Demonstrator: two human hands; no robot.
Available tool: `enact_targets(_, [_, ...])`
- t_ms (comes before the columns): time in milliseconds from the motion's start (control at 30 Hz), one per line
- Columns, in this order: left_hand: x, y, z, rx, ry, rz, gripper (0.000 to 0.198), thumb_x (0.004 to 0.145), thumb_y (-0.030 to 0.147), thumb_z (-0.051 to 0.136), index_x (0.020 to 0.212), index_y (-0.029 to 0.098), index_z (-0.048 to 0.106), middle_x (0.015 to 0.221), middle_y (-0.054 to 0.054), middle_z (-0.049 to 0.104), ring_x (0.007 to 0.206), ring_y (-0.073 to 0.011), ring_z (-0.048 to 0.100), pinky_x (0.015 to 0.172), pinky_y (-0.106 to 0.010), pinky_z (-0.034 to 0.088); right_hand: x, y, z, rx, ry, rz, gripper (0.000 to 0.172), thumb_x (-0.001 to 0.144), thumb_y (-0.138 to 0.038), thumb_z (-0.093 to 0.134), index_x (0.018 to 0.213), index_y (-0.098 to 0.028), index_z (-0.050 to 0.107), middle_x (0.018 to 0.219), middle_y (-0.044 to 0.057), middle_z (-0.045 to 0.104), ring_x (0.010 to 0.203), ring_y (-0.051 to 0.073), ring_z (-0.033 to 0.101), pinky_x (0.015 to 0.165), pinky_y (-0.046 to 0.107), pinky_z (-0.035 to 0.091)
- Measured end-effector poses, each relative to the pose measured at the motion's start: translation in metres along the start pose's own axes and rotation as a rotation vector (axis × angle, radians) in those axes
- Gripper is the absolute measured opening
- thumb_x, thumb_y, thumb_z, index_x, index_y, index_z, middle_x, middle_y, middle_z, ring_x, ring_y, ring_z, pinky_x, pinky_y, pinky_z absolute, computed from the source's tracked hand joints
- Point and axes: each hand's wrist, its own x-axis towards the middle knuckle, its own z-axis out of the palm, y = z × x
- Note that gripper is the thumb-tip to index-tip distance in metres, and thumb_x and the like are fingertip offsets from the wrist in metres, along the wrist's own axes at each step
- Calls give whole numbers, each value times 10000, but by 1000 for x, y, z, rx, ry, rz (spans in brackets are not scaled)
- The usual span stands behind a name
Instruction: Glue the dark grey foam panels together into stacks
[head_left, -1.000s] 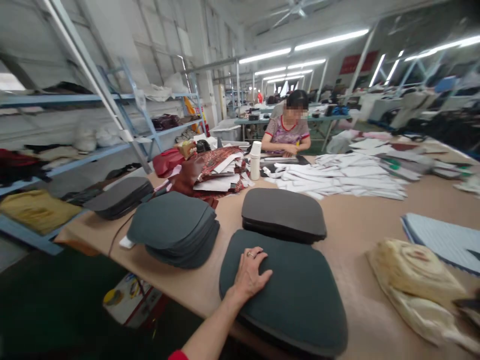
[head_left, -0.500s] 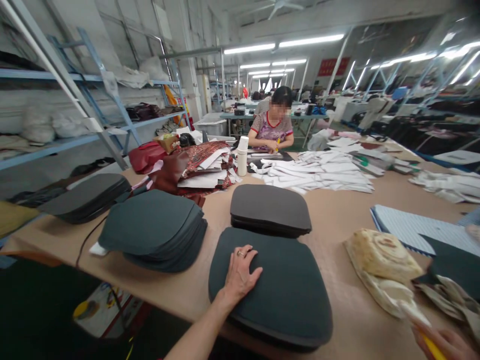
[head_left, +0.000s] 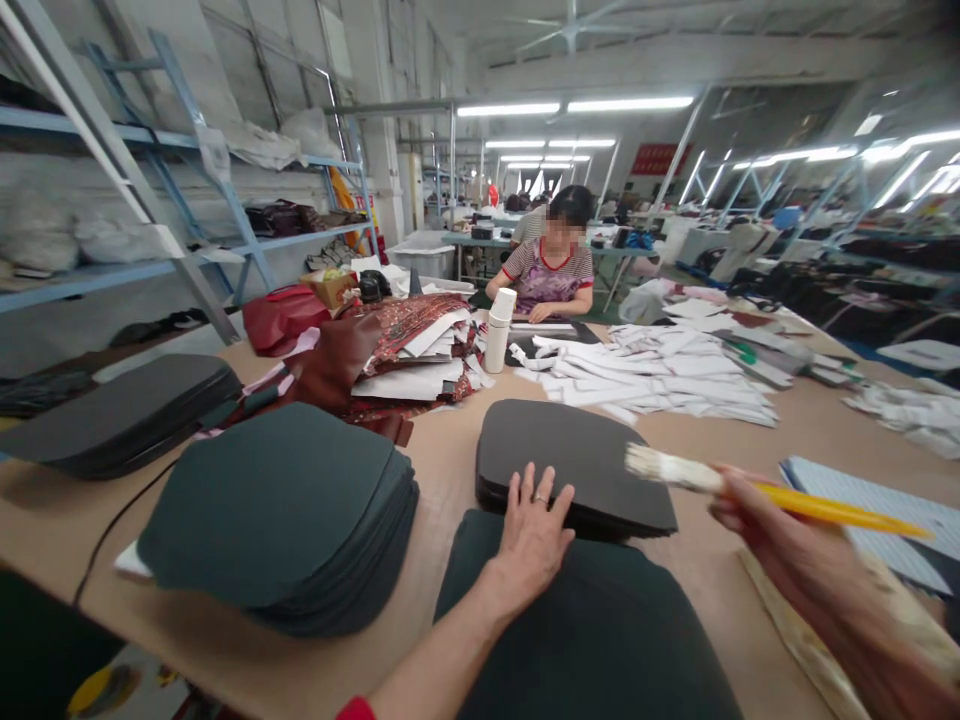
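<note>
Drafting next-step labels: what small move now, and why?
Probably lower the brush onto the grey stack: the right hand grips its handle, bristles over the stack's right side, contact unclear; the left hand is spread at the near edge.

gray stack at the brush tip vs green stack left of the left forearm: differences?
Color: the gray stack has a dark gray top, the green stack a dark green one.
Height: the green stack looks taller than the gray stack.
Position: the green stack sits farther left than the gray stack.
Shared: both are layered flat pieces on the brown table.
</note>
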Motion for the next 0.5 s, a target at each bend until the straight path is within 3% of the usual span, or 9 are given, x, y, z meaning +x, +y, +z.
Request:
enact_targets(33, [6,-6,0,23,-50,-4,507,845,368,498,1324,238,393,1455,-124,313,1357,-349,183,1086,-554,189,14,-3,30,4,-81,27,420,617,-457,750,888,-151,652,647,-3,589,529,100,514,458,220,429])
enact_targets(133, [12,-22,4,35,-163,-14,532,815,420,545,1309,268,418,1456,-148,302,1350,-382,174,1065,-584,192,39,-9,118,-126,-387,-44,359,660,-478,701,816,-157,663,536,-20,545,464,90,468,439,222,400])
enact_targets(233, [13,-32,9,8,-208,-13,541,800,417,575,1302,278,433,1462,-158,279,1353,-385,151,1061,-589,185,44,-4,174,-144,-565,-40,349,634,-485,703,740,-158,640,513,-33,528,413,66,403,393,213,339])
enact_targets(333, [17,-36,10,-34,-239,-25,506,807,386,575,1287,278,456,1461,-156,281,1353,-377,157,1059,-583,197,46,13,195,-133,-639,16,320,632,-464,705,711,-167,618,543,-28,548,465,78,449,449,216,382])
enact_targets(500, [21,-37,2,-86,-270,-46,483,809,365,575,1271,267,473,1441,-156,327,1345,-372,202,1040,-603,223,58,35,203,-215,-770,7,252,681,-421,671,714,-175,627,638,0,606,602,118,545,576,238,452])
